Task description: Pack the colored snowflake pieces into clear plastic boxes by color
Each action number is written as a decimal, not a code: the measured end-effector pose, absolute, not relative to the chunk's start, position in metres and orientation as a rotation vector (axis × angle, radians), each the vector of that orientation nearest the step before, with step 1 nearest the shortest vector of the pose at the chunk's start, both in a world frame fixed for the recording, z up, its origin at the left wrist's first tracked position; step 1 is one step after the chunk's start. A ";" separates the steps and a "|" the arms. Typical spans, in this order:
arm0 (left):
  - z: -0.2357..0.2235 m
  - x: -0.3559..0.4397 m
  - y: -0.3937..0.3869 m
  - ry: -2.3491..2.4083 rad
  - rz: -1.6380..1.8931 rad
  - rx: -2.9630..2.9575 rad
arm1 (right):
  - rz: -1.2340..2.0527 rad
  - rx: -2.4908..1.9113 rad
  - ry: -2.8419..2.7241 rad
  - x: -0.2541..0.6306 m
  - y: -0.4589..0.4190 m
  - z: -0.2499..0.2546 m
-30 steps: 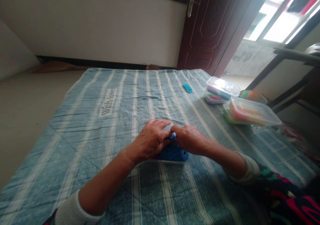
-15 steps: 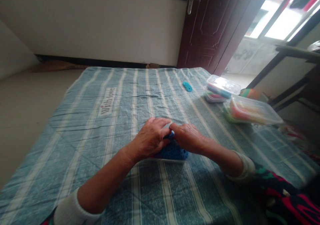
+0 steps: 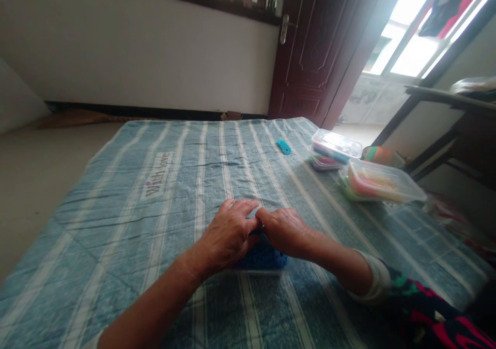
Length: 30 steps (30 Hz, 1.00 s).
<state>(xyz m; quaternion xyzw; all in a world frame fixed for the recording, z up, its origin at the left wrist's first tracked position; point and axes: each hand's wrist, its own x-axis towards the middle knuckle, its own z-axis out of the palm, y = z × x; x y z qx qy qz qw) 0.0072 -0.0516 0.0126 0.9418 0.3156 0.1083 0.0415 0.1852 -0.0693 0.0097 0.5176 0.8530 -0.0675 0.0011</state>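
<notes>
Blue crocheted pieces (image 3: pixel 267 256) lie in a shallow clear plastic container (image 3: pixel 256 272) on the bed, mostly covered by my hands. Over its left part, my left hand (image 3: pixel 230 232) bends with thumb and forefinger closed about the blue crochet. My right hand (image 3: pixel 287 230) comes in from the right, its fingers curled in a pinch at the far end of the same blue crochet. The two hands' fingertips nearly meet there. Exactly what lies between the right fingertips is partly hidden.
A turquoise crocheted piece (image 3: pixel 283 147) lies farther off on the striped bedspread (image 3: pixel 174 266). Lidded plastic boxes (image 3: pixel 336 145) and a box with red and yellow contents (image 3: pixel 387 181) stand at right. A divided clear tray (image 3: pixel 418 232) lies nearer. A brown door (image 3: pixel 306 54) is behind.
The view has tilted up slightly, so everything sits lower in the picture. Both hands stay at the container, with only slight finger movement at the blue crochet.
</notes>
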 end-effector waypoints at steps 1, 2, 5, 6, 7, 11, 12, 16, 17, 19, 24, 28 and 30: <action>0.013 0.007 -0.052 0.970 0.328 2.874 | -0.217 1.624 2.682 0.185 -0.070 0.011; 0.013 0.007 -0.052 0.968 0.329 2.866 | -0.230 1.621 2.688 0.185 -0.072 0.012; 0.013 0.007 -0.052 0.962 0.326 2.865 | -0.302 1.649 2.753 0.191 -0.074 0.021; 0.013 0.007 -0.052 0.968 0.316 2.872 | -0.321 1.691 2.794 0.195 -0.073 0.025; 0.014 0.007 -0.053 0.980 0.302 2.880 | -0.318 1.755 2.835 0.201 -0.069 0.029; 0.016 0.007 -0.055 1.002 0.280 2.877 | -0.053 2.139 2.783 0.230 -0.026 0.045; 0.016 0.007 -0.055 0.995 0.287 2.867 | 0.009 2.221 2.704 0.237 -0.009 0.046; 0.015 0.006 -0.056 0.993 0.328 2.831 | -0.009 2.382 2.346 0.260 0.065 0.034; 0.014 0.006 -0.056 0.993 0.340 2.827 | -0.008 2.383 2.291 0.264 0.081 0.030; 0.012 0.005 -0.056 0.988 0.359 2.825 | -0.007 2.387 2.243 0.271 0.108 0.020; 0.011 0.004 -0.058 1.005 0.359 2.821 | -0.026 2.390 2.217 0.283 0.155 0.006; 0.010 0.004 -0.059 1.015 0.340 2.800 | -0.077 2.323 2.243 0.292 0.183 0.000; 0.010 0.004 -0.059 1.018 0.347 2.795 | -0.105 2.288 2.248 0.296 0.195 -0.004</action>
